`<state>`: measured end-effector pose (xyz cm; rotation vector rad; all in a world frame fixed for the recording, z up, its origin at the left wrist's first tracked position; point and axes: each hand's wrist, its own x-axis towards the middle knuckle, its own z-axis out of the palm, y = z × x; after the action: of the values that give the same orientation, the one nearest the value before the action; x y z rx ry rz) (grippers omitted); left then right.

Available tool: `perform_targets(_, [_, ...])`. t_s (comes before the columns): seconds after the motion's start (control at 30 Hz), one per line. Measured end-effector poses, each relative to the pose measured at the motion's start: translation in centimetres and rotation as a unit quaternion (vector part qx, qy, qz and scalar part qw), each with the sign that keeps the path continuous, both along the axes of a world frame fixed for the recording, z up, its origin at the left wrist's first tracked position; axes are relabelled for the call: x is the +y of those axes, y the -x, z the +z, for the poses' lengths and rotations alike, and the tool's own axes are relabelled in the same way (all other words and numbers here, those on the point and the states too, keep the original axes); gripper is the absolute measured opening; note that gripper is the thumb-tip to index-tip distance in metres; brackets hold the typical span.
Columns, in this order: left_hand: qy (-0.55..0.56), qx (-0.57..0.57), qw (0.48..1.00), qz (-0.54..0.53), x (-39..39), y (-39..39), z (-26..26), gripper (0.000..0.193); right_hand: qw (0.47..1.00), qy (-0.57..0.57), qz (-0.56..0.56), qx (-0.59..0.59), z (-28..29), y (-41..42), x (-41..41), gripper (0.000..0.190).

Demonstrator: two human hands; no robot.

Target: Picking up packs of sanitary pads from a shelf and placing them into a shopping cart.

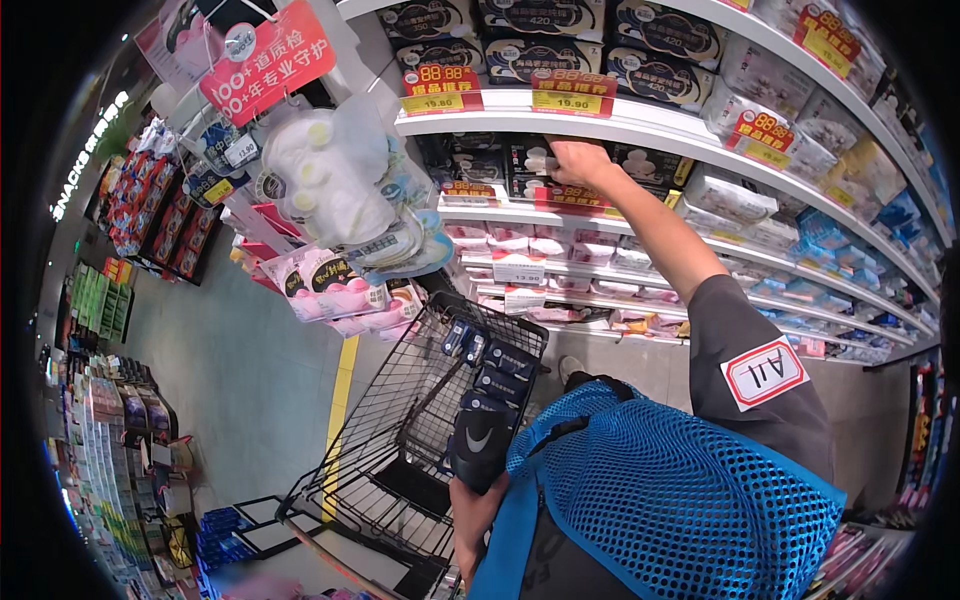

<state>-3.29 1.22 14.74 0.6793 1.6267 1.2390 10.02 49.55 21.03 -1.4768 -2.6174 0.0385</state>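
Note:
My right hand (pixel 579 162) reaches into a shelf bay, its fingers at the front of black packs (pixel 531 161) with white cotton pictures; whether it grips one is unclear. My left forearm comes up from the bottom edge beside a wire shopping cart (pixel 375 420). A black item with a white swoosh (pixel 478 444) covers the end of that arm, so the left hand's fingers are hidden. Several dark blue packs (pixel 504 384) lie in the cart near it. Above my right hand, more black packs (pixel 543 60) stand stacked behind price tags (pixel 574 94).
White shelves (pixel 637 124) curve away to the right with white and blue packs. Hanging pad samples (pixel 330 180) and a red sign (pixel 266 60) jut out at upper left. A yellow floor line (pixel 341 390) runs behind the cart. Snack racks (pixel 150 199) stand far left.

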Motion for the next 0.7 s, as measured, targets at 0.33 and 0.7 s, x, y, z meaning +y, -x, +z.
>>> perform_targets(0.33, [0.010,0.004,1.000,0.024,-0.5,0.0,-0.2,0.027,0.997,-0.068,0.041,0.018,-1.4,0.6,-0.5,0.043])
perform_targets(0.7, [0.017,0.023,1.000,0.007,-0.5,-0.1,0.1,0.029,0.943,-0.315,0.104,0.012,-3.3,0.4,-2.4,0.028])
